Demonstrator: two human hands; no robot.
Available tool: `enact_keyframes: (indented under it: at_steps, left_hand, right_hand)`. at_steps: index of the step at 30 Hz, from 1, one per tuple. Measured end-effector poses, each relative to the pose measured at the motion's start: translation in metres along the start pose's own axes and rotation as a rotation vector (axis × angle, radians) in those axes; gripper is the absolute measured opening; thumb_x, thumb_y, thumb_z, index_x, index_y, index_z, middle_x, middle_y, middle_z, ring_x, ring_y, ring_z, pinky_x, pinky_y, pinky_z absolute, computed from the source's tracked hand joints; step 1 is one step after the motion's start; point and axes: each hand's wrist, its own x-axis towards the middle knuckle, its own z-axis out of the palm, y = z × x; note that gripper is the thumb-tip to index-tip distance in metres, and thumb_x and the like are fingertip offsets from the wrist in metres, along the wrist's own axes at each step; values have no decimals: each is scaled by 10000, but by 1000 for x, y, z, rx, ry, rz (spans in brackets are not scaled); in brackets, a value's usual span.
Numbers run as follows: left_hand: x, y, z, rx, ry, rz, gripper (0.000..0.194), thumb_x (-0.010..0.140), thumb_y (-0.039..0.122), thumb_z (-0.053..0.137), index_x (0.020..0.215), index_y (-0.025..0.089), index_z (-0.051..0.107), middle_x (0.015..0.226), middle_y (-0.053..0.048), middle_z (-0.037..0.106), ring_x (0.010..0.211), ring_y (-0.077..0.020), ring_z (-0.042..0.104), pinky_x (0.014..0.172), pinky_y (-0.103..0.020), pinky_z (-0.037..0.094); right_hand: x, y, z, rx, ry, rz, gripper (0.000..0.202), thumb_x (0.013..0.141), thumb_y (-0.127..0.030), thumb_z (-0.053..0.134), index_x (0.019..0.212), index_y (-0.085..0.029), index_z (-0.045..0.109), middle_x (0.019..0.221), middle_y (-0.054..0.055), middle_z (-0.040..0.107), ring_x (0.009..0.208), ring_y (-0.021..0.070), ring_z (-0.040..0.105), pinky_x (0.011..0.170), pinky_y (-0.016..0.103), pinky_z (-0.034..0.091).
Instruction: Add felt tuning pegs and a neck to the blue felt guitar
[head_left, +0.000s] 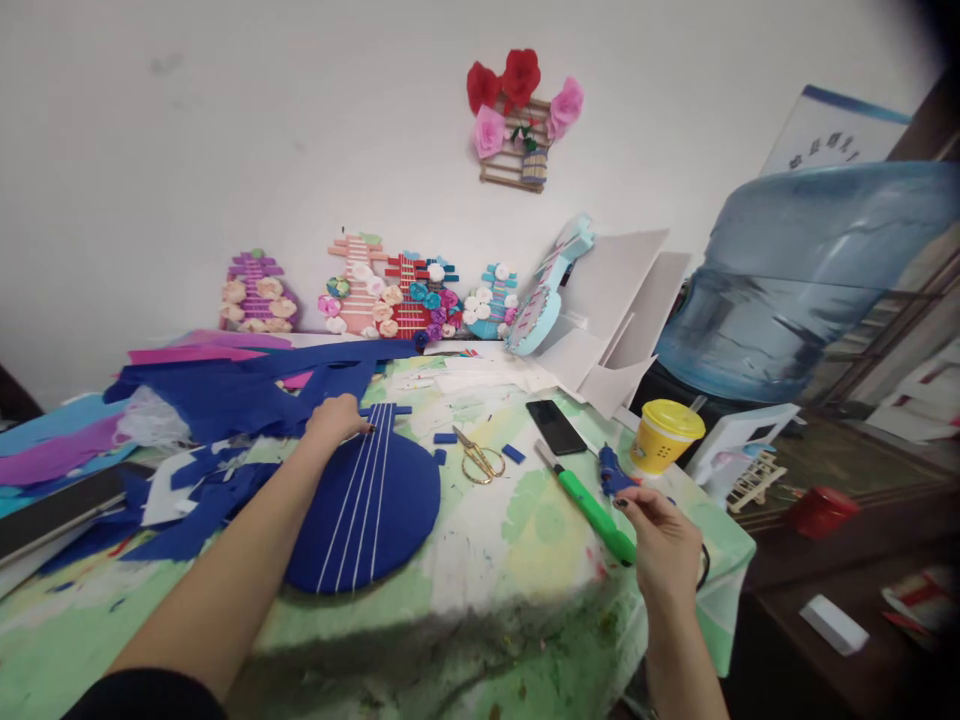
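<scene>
A blue cloth-covered craft lute (409, 490) with white strings lies flat on the table. My left hand (336, 422) is at its neck from the left, fingers closed against the edge by a blue peg; what lies under them is partly hidden. My right hand (664, 530) hovers by the table's right edge, thumb and fingertips pinched; anything between them is too small to make out. Just beyond it lies a blue glue gun (613, 472). A green-handled knife (596, 515) lies to its left. Gold-handled scissors (480, 460) and small blue pieces (514, 453) lie right of the lute.
A black phone (556, 427) and a yellow tub (666, 437) stand toward the back right. Blue cloth scraps (217, 395) cover the left side. Decorated craft lutes (409, 300) lean on the wall. A large water bottle (795, 280) rises at right.
</scene>
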Motion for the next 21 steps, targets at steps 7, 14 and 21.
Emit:
enact_keyframes:
  at_steps: [7, 14, 21]
  left_hand:
    - [2, 77, 39, 136, -28, 370, 143, 681, 272, 663, 778, 193, 731, 909, -118, 718, 933, -240, 635, 796, -282, 441]
    - [6, 104, 80, 192, -195, 491, 158, 506, 190, 759, 648, 146, 706, 772, -121, 713, 785, -249, 647, 661, -273, 445]
    - [12, 96, 80, 44, -224, 487, 213, 501, 142, 719, 713, 147, 698, 796, -80, 710, 794, -222, 630, 660, -257, 438]
  right_hand:
    - [2, 8, -15, -63, 27, 105, 130, 643, -313, 670, 682, -189, 658, 587, 35, 668, 588, 214, 613, 633, 344, 471]
    - [25, 23, -36, -454, -2, -50, 289, 747, -420, 541, 775, -185, 707, 768, 110, 713, 759, 289, 624, 727, 414, 450]
    - [49, 53, -39, -988, -216, -247, 438, 696, -337, 587, 1073, -128, 664, 1050, 175, 675, 1015, 331, 577, 875, 443, 395]
